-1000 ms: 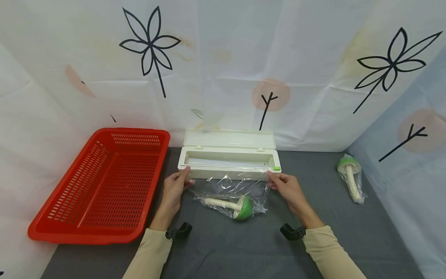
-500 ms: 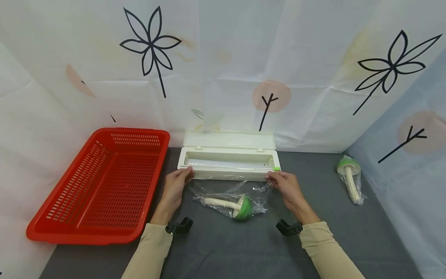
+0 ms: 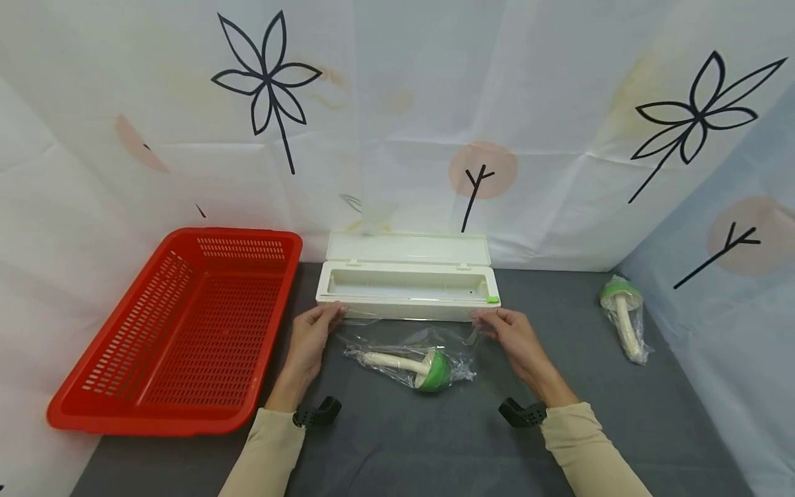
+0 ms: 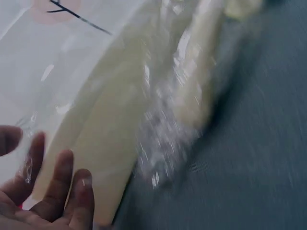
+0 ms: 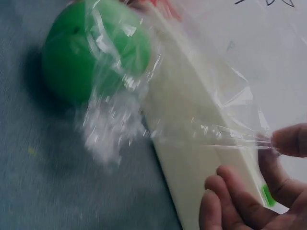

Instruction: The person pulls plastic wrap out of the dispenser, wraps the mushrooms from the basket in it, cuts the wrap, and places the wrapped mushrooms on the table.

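Observation:
A toy mushroom (image 3: 397,362) with a pale stem and green cap lies on its side, wrapped in clear plastic wrap (image 3: 428,338). Behind it stands a long cream dispenser box (image 3: 406,310) with its lid raised. My left hand (image 3: 308,342) pinches the wrap's left corner at the box's front left. On the opposite side, my right hand (image 3: 515,339) pinches the right corner; in the right wrist view the wrap (image 5: 206,129) runs taut from thumb and index finger to the bunched part beside the green cap (image 5: 96,52). The left thumb's contact is partly hard to see.
A red plastic basket (image 3: 168,422) stands left of the box. Another wrapped mushroom (image 3: 627,321) lies at the right of the grey table (image 3: 422,449). A printed white cloth (image 3: 397,103) hangs behind and at the sides.
The wrap between my hands has come down and lies lower over the mushroom. Both hands have shifted only slightly. A pale strip seen in the box earlier no longer shows.

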The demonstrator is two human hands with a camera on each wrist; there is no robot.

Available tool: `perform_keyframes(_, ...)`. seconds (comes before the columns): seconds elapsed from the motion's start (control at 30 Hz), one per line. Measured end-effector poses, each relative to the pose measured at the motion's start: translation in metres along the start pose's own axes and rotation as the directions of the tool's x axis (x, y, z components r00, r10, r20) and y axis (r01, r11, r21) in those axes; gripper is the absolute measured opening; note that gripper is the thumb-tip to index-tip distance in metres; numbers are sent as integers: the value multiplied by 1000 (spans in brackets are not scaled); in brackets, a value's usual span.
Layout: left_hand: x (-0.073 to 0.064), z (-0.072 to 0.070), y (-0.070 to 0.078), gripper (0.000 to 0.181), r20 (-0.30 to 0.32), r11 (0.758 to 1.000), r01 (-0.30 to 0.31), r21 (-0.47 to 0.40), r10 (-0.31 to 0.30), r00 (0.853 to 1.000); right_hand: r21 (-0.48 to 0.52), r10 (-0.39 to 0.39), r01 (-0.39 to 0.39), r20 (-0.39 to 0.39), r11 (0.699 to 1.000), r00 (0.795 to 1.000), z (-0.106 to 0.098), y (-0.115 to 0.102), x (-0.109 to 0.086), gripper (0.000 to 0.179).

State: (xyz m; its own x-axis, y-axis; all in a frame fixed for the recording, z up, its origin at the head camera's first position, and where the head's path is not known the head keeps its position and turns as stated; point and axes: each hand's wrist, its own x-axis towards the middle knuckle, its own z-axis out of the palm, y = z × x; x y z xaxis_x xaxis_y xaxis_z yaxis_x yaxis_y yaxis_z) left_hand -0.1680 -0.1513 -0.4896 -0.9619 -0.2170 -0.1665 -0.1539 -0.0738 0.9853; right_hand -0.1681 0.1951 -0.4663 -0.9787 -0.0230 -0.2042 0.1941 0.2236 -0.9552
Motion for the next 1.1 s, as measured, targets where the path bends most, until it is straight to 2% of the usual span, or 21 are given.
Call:
perform_keyframes(0.07,-6,-4,-2,34,-13,982,-31,188,34,999,-143,-44,42,-12,989,999,-1,5,-4,39)
perform_keyframes(0.13,-13,-9,-5,43,-14,942,-61,330,70,997,-267,-103,87,-44,960,994,-1,9,-11,42)
perform_keyframes(0.2,-20,-15,-8,50,3,915,-88,394,95,996,-353,-193,149,-92,924,977,0,14,-20,41)
perform_keyframes(0.27,-27,-21,-12,53,37,907,-104,408,97,995,-396,-313,250,-102,884,944,1,20,-30,34)
perform_keyframes(0.33,-32,-27,-16,51,88,895,-111,433,81,993,-432,-429,369,-46,823,902,2,26,-40,29)
perform_keyframes(0.4,-35,-32,-20,51,151,879,-131,459,69,986,-452,-509,475,53,755,859,3,33,-47,29)
perform_keyframes(0.47,-36,-33,-23,54,203,860,-167,483,76,976,-457,-539,542,153,705,829,5,40,-51,32)
perform_keyframes(0.5,-36,-32,-24,56,227,846,-188,498,82,970,-456,-536,557,188,695,823,7,43,-52,34)
perform_keyframes(0.6,-34,-26,-27,57,283,820,-260,509,126,951,-465,-504,545,221,698,835,12,50,-51,39)
perform_keyframes(0.7,-32,-18,-30,50,317,798,-311,516,159,935,-469,-483,526,220,710,848,18,53,-48,39)
perform_keyframes(0.77,-31,-13,-31,46,334,790,-342,510,184,924,-464,-484,526,218,713,847,22,54,-45,34)
perform_keyframes(0.83,-31,-10,-32,40,343,780,-366,507,207,916,-441,-481,524,214,729,850,25,53,-43,26)
perform_keyframes(0.9,-32,-8,-32,32,355,773,-392,498,231,906,-405,-459,506,213,762,862,26,53,-43,19)
perform_keyframes(0.97,-34,-9,-32,24,372,775,-401,488,231,899,-349,-417,466,209,813,884,25,53,-45,14)
perform_keyframes(1.03,-36,-12,-32,17,392,793,-399,460,222,893,-256,-357,400,199,880,913,24,53,-47,12)
perform_keyframes(1.1,-39,-14,-31,14,403,818,-378,433,200,893,-148,-328,359,196,921,924,22,54,-50,12)
